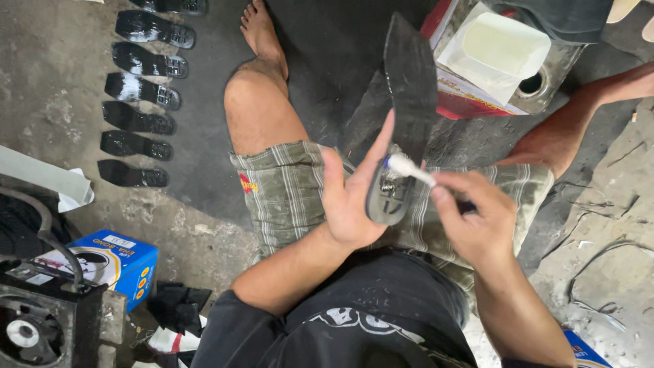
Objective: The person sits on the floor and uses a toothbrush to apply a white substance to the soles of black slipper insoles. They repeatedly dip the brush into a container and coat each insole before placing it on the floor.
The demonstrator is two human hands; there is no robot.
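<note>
My left hand holds a black shoe sole upright by its heel end, with the pointed toe aimed away from me. My right hand grips a small brush with a white glue-covered tip, and that tip touches the heel part of the sole. Both hands are above my lap, over plaid shorts. The brush handle is mostly hidden inside my fingers.
Several more black soles lie in a row on the concrete floor at upper left. A metal tin of whitish glue stands ahead on the right. A blue box and a dark machine sit at lower left.
</note>
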